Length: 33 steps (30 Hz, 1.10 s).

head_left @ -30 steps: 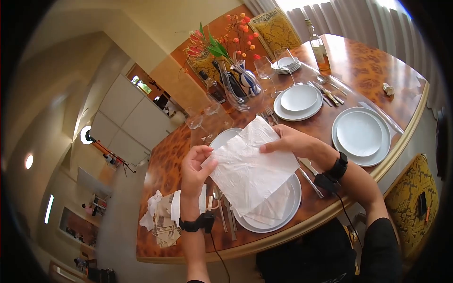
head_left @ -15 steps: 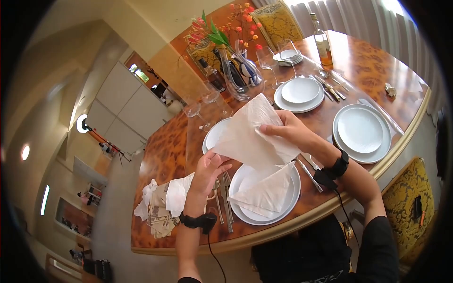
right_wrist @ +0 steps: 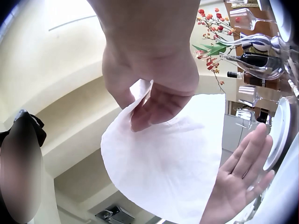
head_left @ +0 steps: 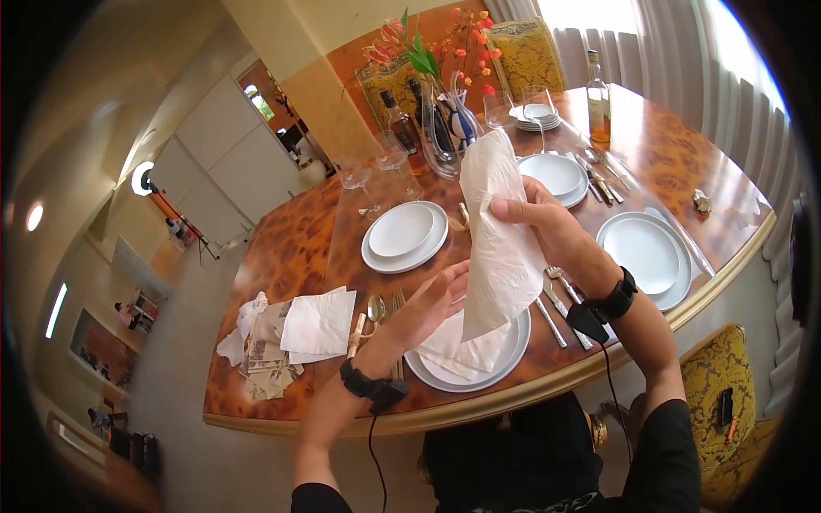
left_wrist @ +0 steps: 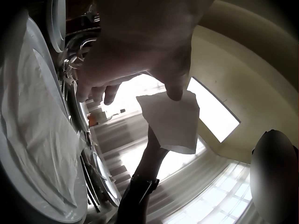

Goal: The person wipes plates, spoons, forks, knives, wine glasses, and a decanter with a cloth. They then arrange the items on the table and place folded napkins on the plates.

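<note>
My right hand (head_left: 552, 229) pinches a white paper napkin (head_left: 494, 248) between thumb and fingers, and the napkin hangs upright and slightly curved above the near place setting. Beside its lower left edge is my left hand (head_left: 434, 301), fingers straight and holding nothing. The right wrist view shows that left palm (right_wrist: 236, 191) facing up past the napkin's edge. Below, a second white napkin (head_left: 453, 350) lies folded on the stacked white plates (head_left: 479, 385), partly hidden by the held one.
Left of the plates lie white napkins (head_left: 316, 325), brown printed paper (head_left: 267, 346) and a spoon (head_left: 376, 309). Knives and forks (head_left: 571, 321) flank the setting. Further off stand more plates (head_left: 404, 231), wine glasses (head_left: 392, 158), a decanter (head_left: 441, 158), flowers and a bottle (head_left: 599, 107).
My left hand has let go of the napkin and moved right, its fingers straightening. My right hand now holds the napkin alone, turned more upright. The head view has shifted.
</note>
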{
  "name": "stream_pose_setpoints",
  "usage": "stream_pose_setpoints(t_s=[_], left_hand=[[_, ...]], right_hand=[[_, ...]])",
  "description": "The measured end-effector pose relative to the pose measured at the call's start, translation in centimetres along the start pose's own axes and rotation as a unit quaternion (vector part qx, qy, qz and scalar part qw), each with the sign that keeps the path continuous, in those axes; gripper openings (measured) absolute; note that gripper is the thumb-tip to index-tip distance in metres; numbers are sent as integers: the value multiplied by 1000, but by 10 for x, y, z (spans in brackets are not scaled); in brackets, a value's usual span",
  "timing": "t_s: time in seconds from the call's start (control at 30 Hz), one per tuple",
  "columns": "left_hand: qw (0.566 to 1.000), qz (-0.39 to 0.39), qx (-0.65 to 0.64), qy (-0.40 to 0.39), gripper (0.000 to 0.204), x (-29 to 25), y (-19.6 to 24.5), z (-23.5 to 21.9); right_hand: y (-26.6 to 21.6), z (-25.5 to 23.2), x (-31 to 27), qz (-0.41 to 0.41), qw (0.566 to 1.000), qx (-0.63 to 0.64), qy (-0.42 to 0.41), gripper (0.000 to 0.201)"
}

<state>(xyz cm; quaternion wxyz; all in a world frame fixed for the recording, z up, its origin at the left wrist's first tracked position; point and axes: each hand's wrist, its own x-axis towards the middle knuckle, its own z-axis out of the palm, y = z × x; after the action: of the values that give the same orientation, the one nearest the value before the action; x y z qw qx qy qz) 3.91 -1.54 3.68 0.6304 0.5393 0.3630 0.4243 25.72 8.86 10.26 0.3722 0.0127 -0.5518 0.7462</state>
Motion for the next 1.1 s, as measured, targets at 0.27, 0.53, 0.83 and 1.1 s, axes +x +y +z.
stream_pose_setpoints(t_s=[0.27,0.53,0.83,1.1], left_hand=[[994,105,5,-41,50,-20,22,25],[986,88,25,140,38,-46,54,16],[968,44,169,179,25,-62,59,-8],[986,-3,18,166,38,-67,52,-29]], right_hand=[[2,-12,-20,-75,996,42,29,30],[11,-32,-39,-48,990,38,130,28],[15,-25,-41,145,958,-244,-46,30],[44,-21,-35,210,933,-273,-102,33]])
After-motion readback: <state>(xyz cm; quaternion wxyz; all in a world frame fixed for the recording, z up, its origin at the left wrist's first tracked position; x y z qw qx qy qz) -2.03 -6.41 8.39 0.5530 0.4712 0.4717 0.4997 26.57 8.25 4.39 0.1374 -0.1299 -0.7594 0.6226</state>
